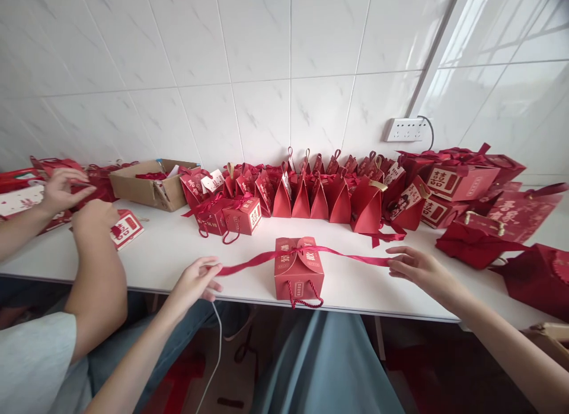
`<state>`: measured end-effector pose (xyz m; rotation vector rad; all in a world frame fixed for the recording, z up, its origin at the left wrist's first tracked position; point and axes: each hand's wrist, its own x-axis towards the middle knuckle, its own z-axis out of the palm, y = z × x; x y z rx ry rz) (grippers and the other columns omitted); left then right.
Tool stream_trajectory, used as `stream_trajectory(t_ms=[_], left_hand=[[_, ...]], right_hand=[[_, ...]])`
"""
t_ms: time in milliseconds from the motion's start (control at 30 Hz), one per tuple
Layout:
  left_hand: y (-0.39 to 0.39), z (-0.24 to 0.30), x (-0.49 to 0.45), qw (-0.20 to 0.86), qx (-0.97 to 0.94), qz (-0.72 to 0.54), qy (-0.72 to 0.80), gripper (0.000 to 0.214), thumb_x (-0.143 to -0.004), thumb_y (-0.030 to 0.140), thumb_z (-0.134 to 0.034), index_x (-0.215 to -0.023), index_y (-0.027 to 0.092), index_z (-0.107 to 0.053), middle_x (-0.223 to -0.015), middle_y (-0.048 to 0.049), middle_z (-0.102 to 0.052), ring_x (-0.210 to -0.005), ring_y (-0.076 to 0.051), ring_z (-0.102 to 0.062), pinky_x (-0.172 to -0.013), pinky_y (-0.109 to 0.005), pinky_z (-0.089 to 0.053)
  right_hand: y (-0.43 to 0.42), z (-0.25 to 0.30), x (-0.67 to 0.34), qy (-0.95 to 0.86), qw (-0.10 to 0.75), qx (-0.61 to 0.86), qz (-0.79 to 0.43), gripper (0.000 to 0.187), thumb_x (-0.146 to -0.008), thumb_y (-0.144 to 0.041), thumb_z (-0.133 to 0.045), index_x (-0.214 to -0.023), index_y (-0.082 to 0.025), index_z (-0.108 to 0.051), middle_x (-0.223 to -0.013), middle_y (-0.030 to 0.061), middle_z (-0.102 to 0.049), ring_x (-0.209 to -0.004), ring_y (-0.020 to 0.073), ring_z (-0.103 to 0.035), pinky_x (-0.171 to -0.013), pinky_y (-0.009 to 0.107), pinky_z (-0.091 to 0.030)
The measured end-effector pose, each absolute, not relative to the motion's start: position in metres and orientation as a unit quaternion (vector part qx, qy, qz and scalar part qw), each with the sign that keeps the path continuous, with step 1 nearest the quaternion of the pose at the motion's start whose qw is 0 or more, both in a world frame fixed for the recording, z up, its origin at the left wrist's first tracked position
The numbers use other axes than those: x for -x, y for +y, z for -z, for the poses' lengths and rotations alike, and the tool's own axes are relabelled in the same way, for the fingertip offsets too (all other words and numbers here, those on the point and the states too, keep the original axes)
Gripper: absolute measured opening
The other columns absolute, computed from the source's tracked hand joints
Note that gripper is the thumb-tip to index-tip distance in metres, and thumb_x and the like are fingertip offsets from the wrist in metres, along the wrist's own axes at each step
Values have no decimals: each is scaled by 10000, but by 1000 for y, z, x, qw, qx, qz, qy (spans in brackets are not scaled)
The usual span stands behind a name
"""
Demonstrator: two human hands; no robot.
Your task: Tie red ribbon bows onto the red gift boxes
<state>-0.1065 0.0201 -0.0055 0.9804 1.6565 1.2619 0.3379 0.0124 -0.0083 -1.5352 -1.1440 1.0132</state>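
A small red gift box (299, 273) with gold print stands at the near edge of the white table (169, 254), straight in front of me. A red ribbon (351, 258) runs across its top and out to both sides. My left hand (195, 282) pinches the ribbon's left end, fingers closed on it. My right hand (415, 268) holds the right end between fingertips, the other fingers stretched out. Both ends are pulled level with the box top.
A row of finished red gift boxes (311, 194) lines the tiled wall. A cardboard box (149, 185) sits back left, red bags (489, 224) at right. A co-worker's hands (75, 200) work at the left over a flat red box. A wall socket (404, 129) is above.
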Motion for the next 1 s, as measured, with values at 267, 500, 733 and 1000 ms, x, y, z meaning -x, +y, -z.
stream_trajectory(t_ms=[267,500,733,1000], left_hand=[[33,-24,55,329,-730,-287,526,371,-809,525,-507,-957,207,-625,-1036,-62,-643,-1046,-253,-565,-932,-350,-419],[56,-10,44,675,-569,-272,384,527,-678,674,-608,-657,159,-495,-566,20,-482,-506,-89,-438,-513,-224,-347],[61,0,48,672,-574,-284,371,511,-681,587,-679,-614,173,-388,-505,78,-339,-446,-38,-266,-469,-197,-202],[68,7,52,652,-602,-273,371,455,-672,552,-708,-621,154,-492,-581,30,-469,-545,-88,-425,-549,-228,-305]], right_hand=[[35,-30,-250,-696,347,547,-311,416,-784,-581,-522,-942,-212,-632,-1086,100,-645,-1006,263,-597,-890,397,-450],[57,-11,-223,-617,340,485,-518,550,-765,-699,-478,-628,-169,-536,-654,32,-596,-685,169,-571,-766,343,-446],[54,-13,-228,-590,332,423,-603,521,-633,-654,-674,-586,-188,-446,-519,-60,-423,-477,78,-409,-545,262,-353],[59,-10,-239,-603,304,411,-612,487,-558,-574,-774,-571,-165,-509,-479,-71,-419,-482,68,-367,-524,239,-254]])
